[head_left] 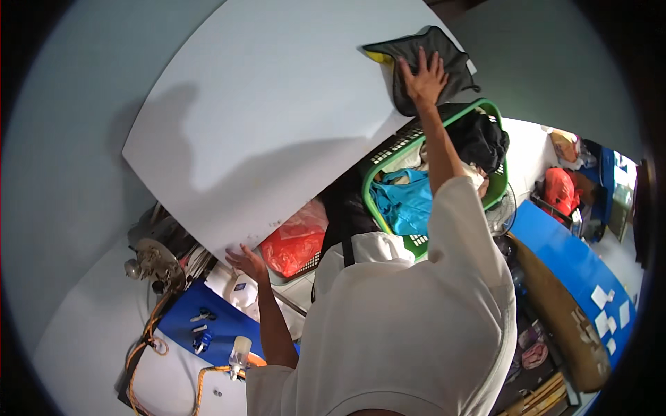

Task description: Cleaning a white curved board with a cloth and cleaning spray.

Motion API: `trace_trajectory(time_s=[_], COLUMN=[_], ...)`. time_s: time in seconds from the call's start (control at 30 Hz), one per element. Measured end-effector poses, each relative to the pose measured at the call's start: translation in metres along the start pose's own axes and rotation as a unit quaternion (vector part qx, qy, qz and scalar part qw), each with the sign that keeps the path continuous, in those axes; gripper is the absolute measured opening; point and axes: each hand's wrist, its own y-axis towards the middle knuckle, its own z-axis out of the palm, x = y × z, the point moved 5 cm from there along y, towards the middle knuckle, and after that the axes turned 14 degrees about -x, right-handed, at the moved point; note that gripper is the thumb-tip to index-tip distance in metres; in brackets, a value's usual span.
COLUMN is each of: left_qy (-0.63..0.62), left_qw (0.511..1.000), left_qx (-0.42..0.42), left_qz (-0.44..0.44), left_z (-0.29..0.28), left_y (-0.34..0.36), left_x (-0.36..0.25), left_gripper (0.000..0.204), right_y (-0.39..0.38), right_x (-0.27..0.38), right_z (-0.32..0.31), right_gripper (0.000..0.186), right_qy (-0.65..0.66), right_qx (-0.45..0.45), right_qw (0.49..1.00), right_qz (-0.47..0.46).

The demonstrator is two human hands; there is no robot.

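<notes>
A large white panel stretches in front of me, with a shadow across it. My right hand lies flat with spread fingers on a dark grey cloth, pressing it against the panel near the far right edge. One corner of the cloth folds over to a yellow underside. At the panel's near left corner is my left hand, fingers apart and holding nothing; whether it touches the edge I cannot tell. Below my right forearm sits a green laundry basket with a turquoise garment and black clothing.
A red plastic bag sits below the panel's near edge. To the left are a metal machine part, a white jug, a clear bottle and an orange cord. A fan and a blue board stand right.
</notes>
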Motion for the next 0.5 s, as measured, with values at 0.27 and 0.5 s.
trace_trajectory(time_s=[0.27,0.5], left_qy=[0.229,0.134], left_qw=[0.942,0.988], left_qx=[-0.156,0.046], left_qz=[0.191,-0.063], left_z=[0.036,0.035], left_y=[0.016,0.023], left_x=[0.021,0.024], left_gripper=[0.072,0.099], right_y=[-0.096,0.049], right_x=[0.058,-0.099], right_z=[-0.032,0.019], right_gripper=[0.060,0.058], right_qy=[0.225,-0.011], right_qx=[0.226,-0.071], right_qw=[0.908,0.997], right_qz=[-0.272,-0.016])
